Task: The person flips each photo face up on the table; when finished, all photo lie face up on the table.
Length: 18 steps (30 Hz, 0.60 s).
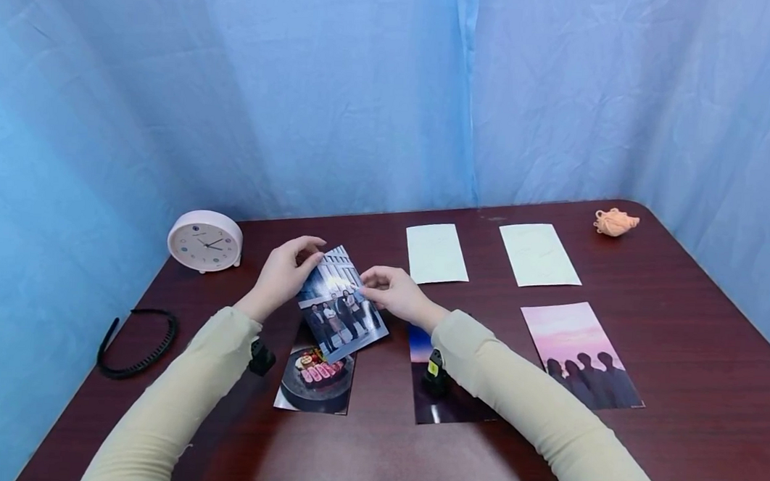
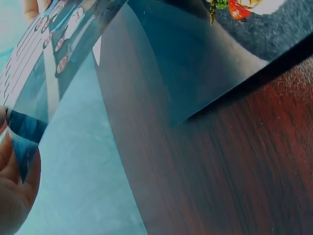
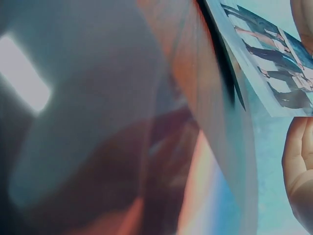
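Observation:
Both hands hold a photo print [image 1: 344, 318] of a group of people standing in a row, tilted above the table. My left hand [image 1: 282, 273] grips its upper left edge, thumb at the front. At the right edge, my right hand [image 1: 397, 293] pinches it between thumb and fingers. Beneath, a photo of sliced meat on a dark plate [image 1: 315, 386] lies partly covered by the held print. A dark photo with a blue and orange band [image 1: 454, 411] lies under my right forearm. In the left wrist view, the held print [image 2: 54, 54] slants up from the left fingers [image 2: 14, 196].
Two white sheets [image 1: 438, 254] [image 1: 541, 254] lie at the back. On the right is a pink-sky photo with silhouettes [image 1: 576, 330]; an orange yarn bundle [image 1: 614, 223] sits beyond it. A round clock [image 1: 205, 242] and a black headband [image 1: 135, 370] are on the left. Blue curtains [image 1: 340, 93] surround the table.

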Tool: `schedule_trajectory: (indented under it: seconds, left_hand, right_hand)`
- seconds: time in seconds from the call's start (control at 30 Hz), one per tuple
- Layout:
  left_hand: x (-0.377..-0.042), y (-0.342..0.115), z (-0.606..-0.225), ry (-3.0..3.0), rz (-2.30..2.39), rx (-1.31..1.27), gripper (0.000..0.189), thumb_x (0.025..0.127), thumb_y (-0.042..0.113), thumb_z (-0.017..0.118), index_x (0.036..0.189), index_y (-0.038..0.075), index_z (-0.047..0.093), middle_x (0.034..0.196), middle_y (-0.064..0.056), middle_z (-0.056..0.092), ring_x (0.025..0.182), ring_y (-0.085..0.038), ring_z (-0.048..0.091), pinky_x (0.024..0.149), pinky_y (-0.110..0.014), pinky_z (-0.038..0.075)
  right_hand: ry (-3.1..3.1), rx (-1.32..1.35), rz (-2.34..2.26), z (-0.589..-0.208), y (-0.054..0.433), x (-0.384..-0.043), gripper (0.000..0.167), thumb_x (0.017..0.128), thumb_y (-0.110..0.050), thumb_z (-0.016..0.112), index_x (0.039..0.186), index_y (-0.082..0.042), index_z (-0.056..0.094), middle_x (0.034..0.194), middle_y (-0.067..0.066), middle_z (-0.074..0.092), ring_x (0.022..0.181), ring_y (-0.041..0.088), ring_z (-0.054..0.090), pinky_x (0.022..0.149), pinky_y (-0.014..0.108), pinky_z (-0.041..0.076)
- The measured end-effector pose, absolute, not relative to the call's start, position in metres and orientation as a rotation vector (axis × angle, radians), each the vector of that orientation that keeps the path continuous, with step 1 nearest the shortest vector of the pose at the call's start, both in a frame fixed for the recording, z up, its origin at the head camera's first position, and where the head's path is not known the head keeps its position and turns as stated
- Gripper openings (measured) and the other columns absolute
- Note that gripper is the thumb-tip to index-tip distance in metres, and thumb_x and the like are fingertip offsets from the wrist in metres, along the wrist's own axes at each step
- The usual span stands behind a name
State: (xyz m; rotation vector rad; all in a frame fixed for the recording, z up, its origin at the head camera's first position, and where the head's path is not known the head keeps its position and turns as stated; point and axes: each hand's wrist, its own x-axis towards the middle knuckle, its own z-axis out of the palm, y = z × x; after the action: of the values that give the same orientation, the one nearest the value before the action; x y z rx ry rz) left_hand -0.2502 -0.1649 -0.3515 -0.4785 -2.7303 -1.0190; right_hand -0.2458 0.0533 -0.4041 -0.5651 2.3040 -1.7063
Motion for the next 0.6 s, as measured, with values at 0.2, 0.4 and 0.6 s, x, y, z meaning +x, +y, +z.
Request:
schedule_trajectory:
  seconds: [0.2,0.4,0.6]
  left_hand:
    - [-0.253,-0.172,-0.352,-2.599,-1.149,-0.368,0.035,0.096,0.016,0.055,0.130,0.004,0.052,0.108,-0.016,0.060,0.100,-0.028,0.058,0.088,-0.044,0.048]
    - [-0.251,-0.176,-0.356,-2.546,-1.329,-0.220,0.043,0.098,0.016,0.052,0.137,0.004,0.041,0.116,-0.019,0.054,0.108,-0.030,0.055,0.095,-0.044,0.046]
    - [-0.244,-0.174,-0.358,-2.556,-1.427,-0.137,0.047,0.098,0.017,0.051,0.140,0.004,0.036,0.118,-0.018,0.053,0.109,-0.030,0.055,0.093,-0.044,0.046]
  right_hand:
    - [2.326,-0.547,-1.713,-0.405,0.053,-0.247,0.020,0.093,-0.011,0.059,0.111,-0.003,0.062,0.099,0.012,0.066,0.067,0.012,0.053,0.064,0.025,0.048]
    - [2.350,-0.442,-1.757,-0.404,0.053,-0.250,0.022,0.093,-0.014,0.060,0.113,-0.006,0.063,0.102,0.011,0.065,0.078,0.013,0.059,0.069,0.028,0.052]
    - [2.307,-0.288,-1.918,-0.402,0.054,-0.254,0.021,0.093,-0.012,0.060,0.113,-0.004,0.061,0.099,0.009,0.064,0.088,0.014,0.061,0.075,0.032,0.054]
